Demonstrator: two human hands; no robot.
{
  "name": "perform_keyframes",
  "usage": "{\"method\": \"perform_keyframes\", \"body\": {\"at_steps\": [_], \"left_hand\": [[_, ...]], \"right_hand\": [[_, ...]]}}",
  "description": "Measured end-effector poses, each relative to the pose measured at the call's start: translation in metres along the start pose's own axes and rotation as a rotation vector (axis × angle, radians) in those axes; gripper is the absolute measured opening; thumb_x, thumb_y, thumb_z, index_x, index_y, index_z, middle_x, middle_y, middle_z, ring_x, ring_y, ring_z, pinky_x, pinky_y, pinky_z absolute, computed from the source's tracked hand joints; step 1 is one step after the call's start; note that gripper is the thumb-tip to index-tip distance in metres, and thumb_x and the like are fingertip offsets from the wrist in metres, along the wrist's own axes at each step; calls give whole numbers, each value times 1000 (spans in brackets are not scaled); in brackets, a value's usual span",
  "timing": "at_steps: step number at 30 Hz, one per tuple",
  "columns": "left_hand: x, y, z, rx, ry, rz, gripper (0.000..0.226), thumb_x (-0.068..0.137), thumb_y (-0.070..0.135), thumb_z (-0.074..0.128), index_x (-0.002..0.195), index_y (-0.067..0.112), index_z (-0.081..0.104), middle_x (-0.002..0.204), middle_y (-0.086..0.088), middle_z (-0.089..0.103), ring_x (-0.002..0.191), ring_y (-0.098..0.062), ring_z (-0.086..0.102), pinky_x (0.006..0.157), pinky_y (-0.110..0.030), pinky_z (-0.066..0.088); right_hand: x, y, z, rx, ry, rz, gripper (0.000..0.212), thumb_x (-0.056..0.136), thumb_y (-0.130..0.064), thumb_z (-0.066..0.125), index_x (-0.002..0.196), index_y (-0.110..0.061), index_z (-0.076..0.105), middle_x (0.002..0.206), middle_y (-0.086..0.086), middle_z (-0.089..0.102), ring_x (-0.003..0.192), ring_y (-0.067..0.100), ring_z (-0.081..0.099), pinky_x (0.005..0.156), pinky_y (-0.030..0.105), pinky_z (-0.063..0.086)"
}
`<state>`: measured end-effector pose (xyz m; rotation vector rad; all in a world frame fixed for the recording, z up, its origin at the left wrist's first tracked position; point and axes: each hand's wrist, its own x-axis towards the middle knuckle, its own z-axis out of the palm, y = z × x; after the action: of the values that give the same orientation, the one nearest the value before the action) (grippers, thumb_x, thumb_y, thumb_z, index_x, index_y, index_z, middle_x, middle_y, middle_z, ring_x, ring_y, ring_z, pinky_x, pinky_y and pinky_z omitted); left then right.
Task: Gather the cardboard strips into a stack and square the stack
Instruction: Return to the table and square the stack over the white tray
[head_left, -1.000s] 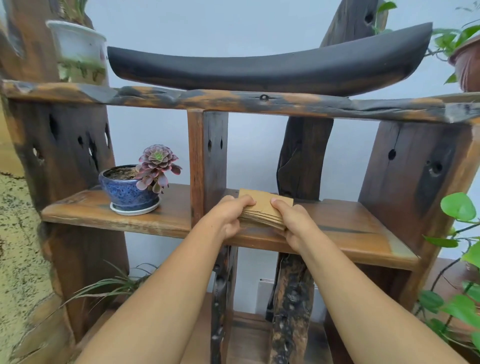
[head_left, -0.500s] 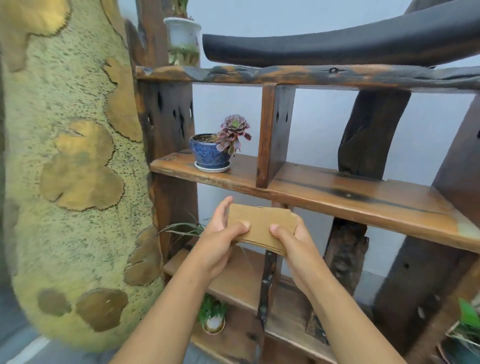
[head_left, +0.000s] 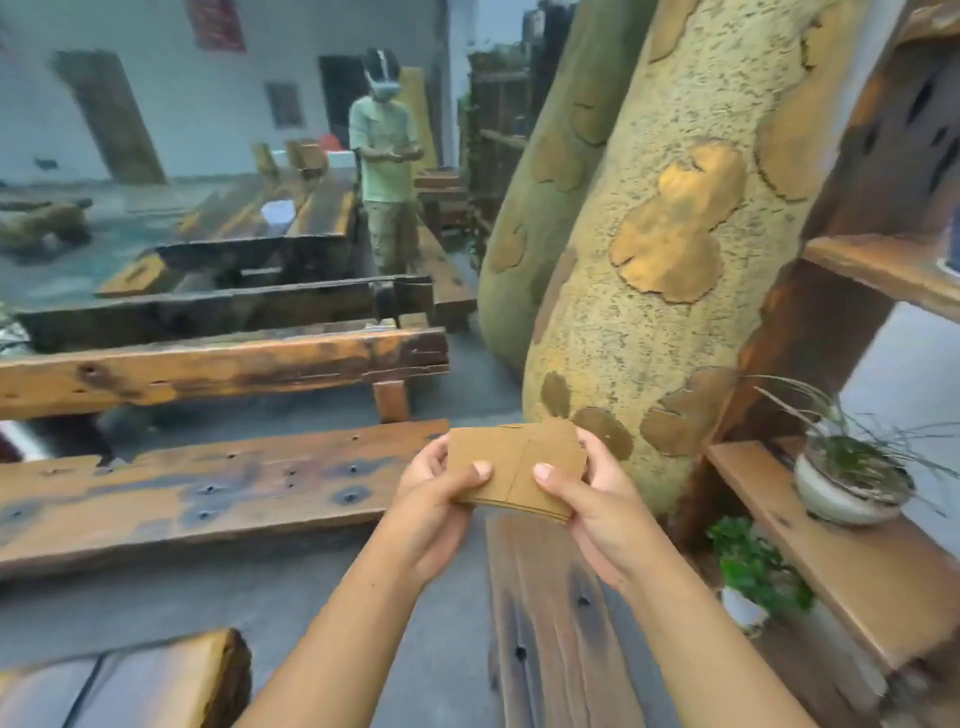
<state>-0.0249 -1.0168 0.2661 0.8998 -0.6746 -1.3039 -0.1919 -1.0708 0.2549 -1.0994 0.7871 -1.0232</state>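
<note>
A stack of brown cardboard strips (head_left: 511, 467) is held in the air in front of me, between both hands. My left hand (head_left: 434, 496) grips its left end, thumb on top. On the right end my right hand (head_left: 592, 499) does the same, thumb pressed on the top sheet. The stack's edges look roughly lined up; several layers show at its lower right corner.
A tall yellow-green sculpted column (head_left: 639, 260) stands just behind the stack. Wooden shelves (head_left: 852, 561) with potted plants (head_left: 847, 483) lie to the right. Long wooden benches (head_left: 208, 493) cross the left. A plank (head_left: 550, 623) runs below my hands. A person (head_left: 387, 156) stands far back.
I have lifted the stack off the shelf and turned left, away from the shelf unit. The shelf now sits at the right edge and the workshop floor fills the view.
</note>
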Motion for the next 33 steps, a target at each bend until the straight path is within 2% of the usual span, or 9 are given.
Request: {"method": "perform_keyframes", "body": {"at_steps": [3, 6, 10, 13, 18, 22, 24, 28, 33], "left_hand": [[-46, 21, -69, -22, 167, 24, 65, 74, 0, 62, 133, -20, 46, 117, -26, 59, 108, -33, 52, 94, -41, 40], [-97, 39, -134, -12, 317, 64, 62, 74, 0, 62, 132, -20, 49, 117, -27, 60, 108, -34, 53, 94, -42, 40], [-173, 50, -207, -60, 512, 155, 64, 71, -2, 64, 131, -19, 48, 113, -26, 60, 100, -32, 57, 87, -39, 46], [-228, 54, -252, -69, 667, 223, 66, 71, 1, 65, 132, -18, 47, 110, -24, 60, 102, -32, 56, 85, -38, 47], [-319, 67, -319, -84, 922, 306, 72, 69, 5, 68, 136, -12, 47, 115, -28, 62, 106, -35, 58, 96, -46, 44], [-383, 70, -349, -102, 1110, 391, 72, 69, 6, 70, 135, -11, 48, 121, -35, 62, 105, -36, 60, 94, -47, 47], [-408, 67, -356, -145, 1182, 440, 72, 69, 6, 70, 135, -11, 47, 114, -29, 63, 102, -34, 60, 91, -44, 48], [-443, 56, -357, -194, 1306, 544, 62, 71, 4, 69, 129, -13, 53, 108, -22, 67, 99, -31, 62, 87, -37, 49], [-460, 42, -347, -264, 1438, 547, 65, 70, 5, 70, 131, -5, 52, 105, -16, 68, 87, -24, 66, 78, -31, 53]], "right_hand": [[4, 34, 71, -35, -183, 72, 43, 81, -1, 73, 118, -19, 61, 112, 3, 74, 104, 14, 69, 96, 34, 52], [-4, 69, 141, -55, -365, 164, 53, 74, -8, 76, 123, -14, 59, 113, 6, 73, 106, 20, 67, 99, 41, 51], [-29, 117, 221, -121, -572, 261, 55, 70, -12, 77, 123, -11, 61, 114, 9, 74, 107, 22, 67, 93, 38, 52], [-53, 147, 282, -196, -719, 300, 60, 71, -16, 79, 128, -10, 59, 123, 13, 72, 113, 25, 67, 98, 40, 53], [-102, 193, 384, -275, -952, 385, 73, 63, -28, 84, 129, -14, 56, 125, 14, 70, 114, 26, 67, 95, 39, 53], [-139, 218, 449, -375, -1181, 373, 71, 61, -40, 86, 125, -25, 59, 118, 2, 73, 110, 18, 70, 84, 30, 54], [-156, 231, 472, -398, -1244, 377, 72, 58, -42, 87, 123, -26, 61, 115, 3, 74, 106, 20, 71, 80, 29, 55], [-183, 252, 504, -371, -1383, 466, 68, 54, -30, 84, 118, -19, 63, 106, 3, 78, 97, 17, 73, 79, 28, 56], [-199, 267, 520, -385, -1517, 536, 70, 49, -31, 81, 115, -15, 62, 97, 0, 77, 84, 9, 73, 69, 21, 56]]}}
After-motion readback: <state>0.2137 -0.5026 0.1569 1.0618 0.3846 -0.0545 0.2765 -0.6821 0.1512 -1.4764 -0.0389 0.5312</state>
